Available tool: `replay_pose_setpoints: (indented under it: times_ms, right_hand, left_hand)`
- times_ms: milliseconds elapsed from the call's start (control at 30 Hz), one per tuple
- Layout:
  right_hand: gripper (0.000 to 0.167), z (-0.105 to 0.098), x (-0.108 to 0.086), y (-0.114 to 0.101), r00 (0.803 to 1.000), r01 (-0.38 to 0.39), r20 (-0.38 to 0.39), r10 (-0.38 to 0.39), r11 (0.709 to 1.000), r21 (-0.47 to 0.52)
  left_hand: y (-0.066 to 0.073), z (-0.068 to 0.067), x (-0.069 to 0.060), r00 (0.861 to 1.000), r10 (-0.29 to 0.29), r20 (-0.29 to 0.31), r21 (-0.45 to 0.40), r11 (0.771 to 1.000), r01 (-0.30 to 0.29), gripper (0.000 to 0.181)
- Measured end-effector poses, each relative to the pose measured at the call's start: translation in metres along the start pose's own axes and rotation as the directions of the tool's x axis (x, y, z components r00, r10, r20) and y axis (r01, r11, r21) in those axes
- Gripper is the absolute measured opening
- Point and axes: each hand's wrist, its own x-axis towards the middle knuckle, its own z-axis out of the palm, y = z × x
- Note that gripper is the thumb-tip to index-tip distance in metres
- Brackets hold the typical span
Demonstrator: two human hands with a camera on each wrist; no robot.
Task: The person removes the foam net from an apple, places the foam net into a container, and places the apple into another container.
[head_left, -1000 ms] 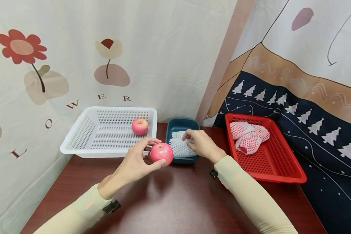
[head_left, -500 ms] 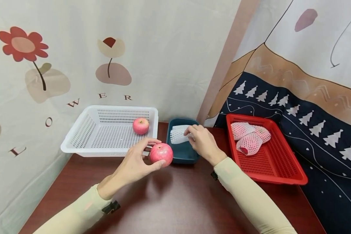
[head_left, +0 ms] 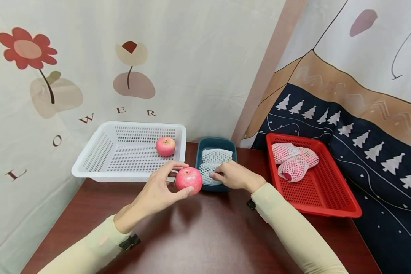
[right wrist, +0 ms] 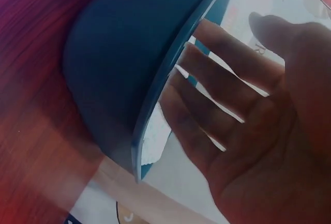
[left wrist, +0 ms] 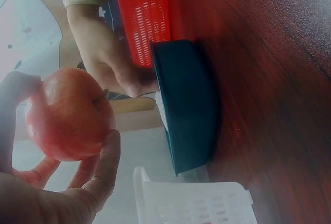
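Note:
My left hand (head_left: 154, 196) holds a red apple (head_left: 188, 181) between thumb and fingers above the table, just left of a blue tray (head_left: 216, 142). The left wrist view shows the apple (left wrist: 70, 115) with its stem turned towards the tray. Inside the tray lie two white foam nets, one at the back (head_left: 217, 155) and one in front (head_left: 207, 172). My right hand (head_left: 238, 176) reaches over the tray's right side, fingertips at the front net. From the right wrist, that hand (right wrist: 253, 125) has its fingers extended over the rim, thumb apart; the fingertips are partly hidden.
A white basket (head_left: 106, 178) at the left contains one bare apple (head_left: 165, 146). On the right, a red basket (head_left: 342, 186) has several apples in pinkish-white nets (head_left: 293, 168). Printed curtains hang behind the brown table (head_left: 198, 243).
The front net, lifted back over the rear one half a second ago, now lies forward in the tray. My right hand has moved towards the tray's front. My left hand keeps its hold.

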Motion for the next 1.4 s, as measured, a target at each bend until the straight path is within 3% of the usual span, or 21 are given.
replay_pose_setpoints:
  times_ms: [133,267,533,933,1167,1400]
  right_hand:
    - [0.034,0.004,0.000,0.003,0.996,-0.016,0.086,0.014,0.999,0.029]
    - [0.033,0.006,-0.004,0.003,0.996,-0.010,0.089,0.008,1.000,0.023]
    - [0.025,0.002,-0.016,-0.005,0.999,0.016,-0.049,-0.017,1.000,-0.021]
    - [0.034,0.007,-0.037,-0.013,0.983,-0.014,-0.183,-0.007,0.994,-0.109]
    - [0.035,0.007,-0.052,-0.023,0.967,0.016,-0.248,-0.055,0.988,-0.157]
    - [0.034,0.005,-0.068,-0.029,0.936,0.085,-0.319,-0.152,0.973,-0.214]
  left_hand:
    - [0.001,0.000,-0.001,1.000,-0.001,0.002,0.009,1.000,0.001,0.069]
    - [0.000,-0.001,-0.001,1.000,-0.008,0.003,0.009,1.000,0.008,0.069]
    - [-0.001,-0.002,-0.002,0.999,-0.032,0.002,-0.022,0.999,0.032,0.070]
    - [-0.001,-0.001,-0.002,0.999,-0.038,-0.002,-0.030,0.999,0.038,0.070]
    - [-0.001,-0.004,-0.001,0.999,-0.041,-0.009,-0.018,0.999,0.041,0.073]
    - [0.002,-0.010,0.002,0.999,-0.043,-0.022,0.003,0.999,0.043,0.073]
